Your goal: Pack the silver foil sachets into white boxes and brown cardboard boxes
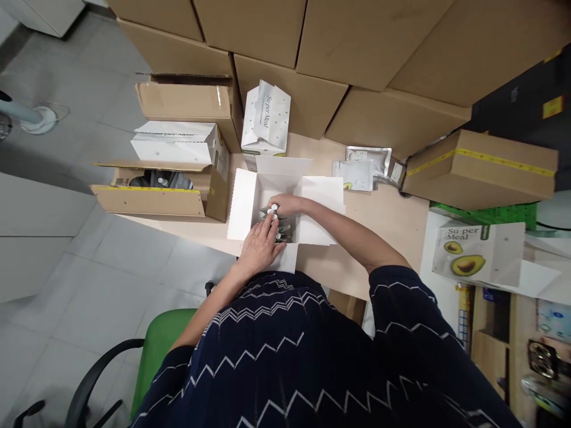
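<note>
White, smooth cardboard forms an open rectangular box (242,205), flaps splayed over the pale wood-toned table (392,226). Inside, glossy grey pouches with white caps (285,229) sit bunched. The person's left hand (260,245) lies over them, fingers loosely extended; the right hand (285,204) curls beside a cap, its grip impossible to tell. Leftward, a brown corrugated carton (151,202) holds dark pouches (175,180).

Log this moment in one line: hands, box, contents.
left hand: on capped packs | right hand: inside white box, at white caps | box: flaps open, packs inside | right grip: unclear
</note>
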`<state>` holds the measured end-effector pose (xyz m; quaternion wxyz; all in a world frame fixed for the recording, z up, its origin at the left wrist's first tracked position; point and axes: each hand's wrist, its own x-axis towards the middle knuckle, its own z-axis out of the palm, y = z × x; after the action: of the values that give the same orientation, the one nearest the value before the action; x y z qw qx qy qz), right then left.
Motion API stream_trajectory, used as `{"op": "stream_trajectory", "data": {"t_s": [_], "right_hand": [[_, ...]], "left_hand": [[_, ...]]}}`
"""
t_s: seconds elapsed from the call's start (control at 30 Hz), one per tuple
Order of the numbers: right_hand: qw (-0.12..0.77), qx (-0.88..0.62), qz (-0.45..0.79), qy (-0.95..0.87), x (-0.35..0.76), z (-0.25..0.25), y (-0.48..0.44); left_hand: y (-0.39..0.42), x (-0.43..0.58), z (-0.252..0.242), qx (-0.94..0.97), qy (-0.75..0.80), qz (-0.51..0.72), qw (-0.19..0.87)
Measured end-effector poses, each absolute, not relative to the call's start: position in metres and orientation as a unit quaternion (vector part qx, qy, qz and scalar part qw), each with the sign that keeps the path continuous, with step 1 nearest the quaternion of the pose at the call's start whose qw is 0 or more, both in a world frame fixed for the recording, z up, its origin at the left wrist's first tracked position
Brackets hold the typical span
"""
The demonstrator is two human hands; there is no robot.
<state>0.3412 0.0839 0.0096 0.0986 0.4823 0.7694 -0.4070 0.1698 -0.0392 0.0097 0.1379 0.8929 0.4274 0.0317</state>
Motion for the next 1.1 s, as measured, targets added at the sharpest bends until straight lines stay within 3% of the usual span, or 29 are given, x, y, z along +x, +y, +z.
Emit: {"op": "stream_trajectory", "data": {"t_s": [0.2, 0.63, 0.77, 0.87, 0.97, 1.03, 1.1], "right_hand": [[0.149, 0.451, -0.377, 0.795, 0.339, 0.013, 0.09], [0.127, 0.486, -0.349, 0.791, 0.338, 0.022, 0.085], [0.026, 0.493, -0.361, 0.791, 0.351, 0.043, 0.071], [-0.161, 0.487, -0.438, 0.738, 0.386, 0.061, 0.066], [-0.328, 0.589, -0.433, 0.598, 0.45, 0.052, 0.073], [-0.372, 0.703, -0.35, 0.495, 0.501, 0.028, 0.081], [-0.338, 0.811, -0.252, 0.407, 0.546, -0.004, 0.086]], "left_hand": [[-0.037, 0.174, 0.009, 0.877, 0.454, 0.075, 0.14], [-0.025, 0.189, 0.002, 0.867, 0.485, 0.031, 0.114], [-0.025, 0.187, 0.0, 0.875, 0.473, 0.038, 0.093], [-0.025, 0.186, 0.001, 0.88, 0.463, 0.05, 0.089], [-0.024, 0.186, 0.002, 0.88, 0.461, 0.056, 0.095], [-0.024, 0.187, 0.002, 0.88, 0.462, 0.059, 0.095], [-0.024, 0.187, 0.002, 0.88, 0.462, 0.059, 0.091]]}}
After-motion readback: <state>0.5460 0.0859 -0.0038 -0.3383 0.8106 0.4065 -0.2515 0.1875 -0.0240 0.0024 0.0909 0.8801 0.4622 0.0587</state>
